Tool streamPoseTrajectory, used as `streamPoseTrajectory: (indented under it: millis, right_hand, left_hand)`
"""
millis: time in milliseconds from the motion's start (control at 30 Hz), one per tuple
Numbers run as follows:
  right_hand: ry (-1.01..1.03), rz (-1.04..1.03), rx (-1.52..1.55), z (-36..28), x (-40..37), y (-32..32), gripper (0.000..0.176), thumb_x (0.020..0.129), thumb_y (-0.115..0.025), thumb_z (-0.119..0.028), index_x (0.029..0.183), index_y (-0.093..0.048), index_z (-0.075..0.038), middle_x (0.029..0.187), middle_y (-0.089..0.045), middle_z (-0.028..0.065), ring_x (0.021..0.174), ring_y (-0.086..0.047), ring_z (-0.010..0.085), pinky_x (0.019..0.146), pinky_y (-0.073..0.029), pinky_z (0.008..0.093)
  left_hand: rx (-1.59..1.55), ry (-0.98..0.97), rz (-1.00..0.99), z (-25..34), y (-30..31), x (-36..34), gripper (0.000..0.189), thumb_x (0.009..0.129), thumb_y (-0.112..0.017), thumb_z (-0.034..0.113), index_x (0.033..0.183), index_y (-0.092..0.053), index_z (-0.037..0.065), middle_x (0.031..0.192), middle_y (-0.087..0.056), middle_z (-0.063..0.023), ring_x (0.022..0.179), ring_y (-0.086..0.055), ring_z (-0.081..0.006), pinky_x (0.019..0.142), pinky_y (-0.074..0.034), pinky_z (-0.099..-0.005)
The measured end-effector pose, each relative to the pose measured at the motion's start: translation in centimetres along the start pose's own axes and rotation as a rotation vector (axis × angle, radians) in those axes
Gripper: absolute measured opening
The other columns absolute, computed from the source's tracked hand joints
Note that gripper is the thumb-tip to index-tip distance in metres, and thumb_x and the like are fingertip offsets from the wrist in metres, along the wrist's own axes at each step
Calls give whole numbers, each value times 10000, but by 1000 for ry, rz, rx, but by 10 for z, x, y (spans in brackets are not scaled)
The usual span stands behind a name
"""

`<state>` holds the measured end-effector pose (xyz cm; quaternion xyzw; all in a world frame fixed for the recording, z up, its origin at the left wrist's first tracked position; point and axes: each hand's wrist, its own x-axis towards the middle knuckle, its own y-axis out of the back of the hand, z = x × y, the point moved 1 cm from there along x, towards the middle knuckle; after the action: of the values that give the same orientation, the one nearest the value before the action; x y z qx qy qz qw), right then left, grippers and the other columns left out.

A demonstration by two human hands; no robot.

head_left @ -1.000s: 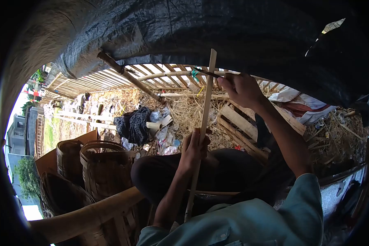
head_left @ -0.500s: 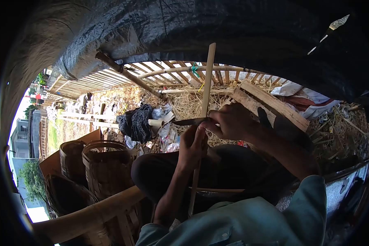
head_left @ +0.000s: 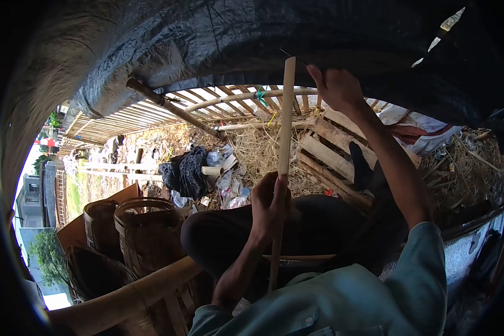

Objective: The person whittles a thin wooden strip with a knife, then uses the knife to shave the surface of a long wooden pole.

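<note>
A long pale bamboo strip (head_left: 286, 123) stands nearly upright in front of me, its lower end running down toward my lap. My left hand (head_left: 269, 203) is wrapped round it at mid-length, thumb laid along the strip. Up beside the strip's far end, my right hand (head_left: 339, 89) is closed round a knife, whose handle is hidden in the fist. The knife's thin dark blade (head_left: 301, 61) points left and overlaps the strip's tip in this view.
Woven bamboo baskets (head_left: 148, 232) stand at the left behind a thick bamboo pole (head_left: 129, 294). Wooden slats (head_left: 330, 147) lie on straw ahead, near a dark bundled cloth (head_left: 186, 172) and litter. A slatted bamboo fence (head_left: 134, 124) runs beyond, under a dark tarp (head_left: 252, 33).
My right hand has moved with the knife up and away along the strip, from just above my left hand to the strip's far end. My left hand keeps its hold.
</note>
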<state>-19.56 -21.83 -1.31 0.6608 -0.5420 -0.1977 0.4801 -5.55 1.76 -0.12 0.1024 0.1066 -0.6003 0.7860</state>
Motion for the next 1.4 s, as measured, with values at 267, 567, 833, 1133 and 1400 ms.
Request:
streamPoseTrajectory:
  millis: [267,567,833,1133,1400]
  right_hand:
    - [10,-12,93,0,-12,-20,552,959,-367,-431,659,-602,-31,550,-577,154,583,-625,347,553,-509,432]
    - [225,-182,347,-38,-52,-5,351,940,-460,-299,719,-539,-39,505,-452,111,463,-484,299,505,-387,414]
    - [458,-395,258,-77,-93,-29,420,876,-507,-445,792,-635,-54,522,-568,107,495,-606,270,510,-483,376]
    - [467,-280,105,-82,-89,-37,579,879,-430,-573,701,-634,-61,492,-568,103,489,-622,271,505,-500,398]
    - [259,232,37,-41,-10,-17,602,913,-452,-480,504,-597,-62,427,-527,119,408,-576,296,408,-488,393]
  left_hand:
    - [-200,117,38,-2,18,13,253,977,-426,241,787,-466,79,533,-343,54,390,-310,-29,339,-256,-203]
    - [-258,200,37,-3,23,17,289,991,-386,284,811,-467,73,549,-314,62,387,-276,-29,334,-214,-203]
    - [-205,173,58,-8,26,18,392,979,-415,358,705,-447,79,516,-330,63,411,-300,-25,375,-229,-206]
    - [220,-65,162,-9,29,17,406,983,-406,320,723,-505,24,514,-401,38,466,-366,-27,416,-284,-226]
    - [87,-3,90,-6,17,9,371,985,-409,305,1022,-575,-24,550,-412,43,467,-374,-25,414,-300,-212]
